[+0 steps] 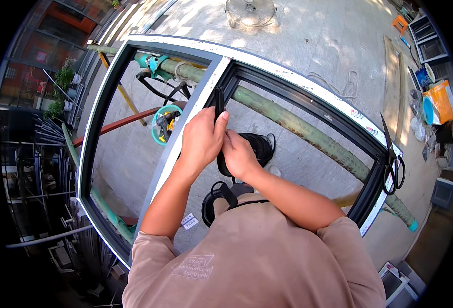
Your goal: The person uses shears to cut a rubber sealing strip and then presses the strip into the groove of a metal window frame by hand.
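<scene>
A dark window frame [99, 110] with white outer edges lies flat across green poles [308, 134] above a concrete floor. Near its left side, a teal bucket [162, 123] of tools sits below the frame. At the central upright bar of the frame, the left hand [201, 138] is closed around a black rubber sealing strip [219, 102], pressing it against the bar's top end. Just beside it, the right hand [239, 155] is curled shut, pinching the same strip lower down. Black scissors [392, 159] hang at the frame's right edge.
</scene>
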### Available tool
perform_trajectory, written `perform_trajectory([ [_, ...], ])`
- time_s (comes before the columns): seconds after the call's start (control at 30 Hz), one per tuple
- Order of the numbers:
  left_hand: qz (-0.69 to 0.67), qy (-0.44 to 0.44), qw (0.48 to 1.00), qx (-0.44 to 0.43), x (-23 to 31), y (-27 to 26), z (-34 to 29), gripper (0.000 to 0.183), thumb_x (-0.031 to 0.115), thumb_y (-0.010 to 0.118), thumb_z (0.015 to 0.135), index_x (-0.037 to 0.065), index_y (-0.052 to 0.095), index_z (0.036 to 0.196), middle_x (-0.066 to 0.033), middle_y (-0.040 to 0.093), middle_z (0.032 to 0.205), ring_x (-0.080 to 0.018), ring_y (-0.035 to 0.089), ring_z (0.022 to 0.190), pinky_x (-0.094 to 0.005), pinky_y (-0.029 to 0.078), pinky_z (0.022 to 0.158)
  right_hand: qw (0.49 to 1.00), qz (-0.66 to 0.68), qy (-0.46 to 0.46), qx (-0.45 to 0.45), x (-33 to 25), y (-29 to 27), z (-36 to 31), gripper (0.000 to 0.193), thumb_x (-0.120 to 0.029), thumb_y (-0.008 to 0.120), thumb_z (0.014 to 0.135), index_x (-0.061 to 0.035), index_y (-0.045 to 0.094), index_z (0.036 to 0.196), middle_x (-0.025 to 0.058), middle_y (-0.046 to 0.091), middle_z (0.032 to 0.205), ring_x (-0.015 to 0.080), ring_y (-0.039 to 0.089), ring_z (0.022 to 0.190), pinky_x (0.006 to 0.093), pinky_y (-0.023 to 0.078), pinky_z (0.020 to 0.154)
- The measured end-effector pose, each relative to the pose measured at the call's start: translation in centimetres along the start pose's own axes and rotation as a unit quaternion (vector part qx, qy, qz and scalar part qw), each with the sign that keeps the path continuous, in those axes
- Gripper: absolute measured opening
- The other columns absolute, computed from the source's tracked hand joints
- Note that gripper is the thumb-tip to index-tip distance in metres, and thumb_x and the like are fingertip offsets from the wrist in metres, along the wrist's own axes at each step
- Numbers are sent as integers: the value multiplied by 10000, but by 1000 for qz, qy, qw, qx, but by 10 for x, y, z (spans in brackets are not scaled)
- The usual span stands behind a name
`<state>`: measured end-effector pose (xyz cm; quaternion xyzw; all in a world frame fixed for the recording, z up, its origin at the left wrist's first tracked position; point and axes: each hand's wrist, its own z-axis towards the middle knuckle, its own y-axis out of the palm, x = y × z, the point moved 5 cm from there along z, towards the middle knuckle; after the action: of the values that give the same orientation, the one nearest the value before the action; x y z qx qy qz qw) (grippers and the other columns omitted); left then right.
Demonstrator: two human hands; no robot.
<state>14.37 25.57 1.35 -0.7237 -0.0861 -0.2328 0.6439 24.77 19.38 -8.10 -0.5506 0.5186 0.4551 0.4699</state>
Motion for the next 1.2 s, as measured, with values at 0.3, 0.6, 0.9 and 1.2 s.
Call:
perform_trajectory([
  [0.3, 132, 143, 960, 199, 11, -23, 24, 647, 281, 838, 1014, -46, 647, 1538, -275, 719, 1408, -478, 663, 1325, -540, 517, 1169, 913, 395, 102, 35, 29, 44, 33, 541, -476, 388, 1274, -41, 632, 1065, 61, 684, 862, 181, 717, 687, 358, 596, 671],
  [0.6, 113, 76, 986, 100, -23, 4, 84, 984, 513, 855, 984, -120, 491, 1642, -359, 681, 1501, -520, 677, 1381, -543, 538, 1172, 911, 354, 192, 88, 13, 48, 51, 530, -475, 423, 1264, -10, 634, 1119, 61, 642, 871, 195, 681, 748, 399, 656, 670],
  [0.9, 115, 37, 988, 97, -10, 2, 90, 923, 512, 861, 952, -70, 550, 1598, -346, 732, 1431, -492, 722, 1334, -536, 558, 1135, 934, 299, 179, 76, 13, 44, 65, 607, -495, 454, 1243, 51, 660, 1077, 155, 736, 800, 298, 763, 635, 455, 649, 601],
  [1.2, 103, -3, 990, 99, -14, 3, 98, 849, 514, 850, 961, -28, 595, 1562, -322, 789, 1326, -489, 764, 1250, -523, 580, 1087, 912, 342, 226, -2, -3, 30, 66, 572, -492, 490, 1229, 13, 679, 1038, 92, 681, 863, 229, 696, 644, 383, 633, 622],
])
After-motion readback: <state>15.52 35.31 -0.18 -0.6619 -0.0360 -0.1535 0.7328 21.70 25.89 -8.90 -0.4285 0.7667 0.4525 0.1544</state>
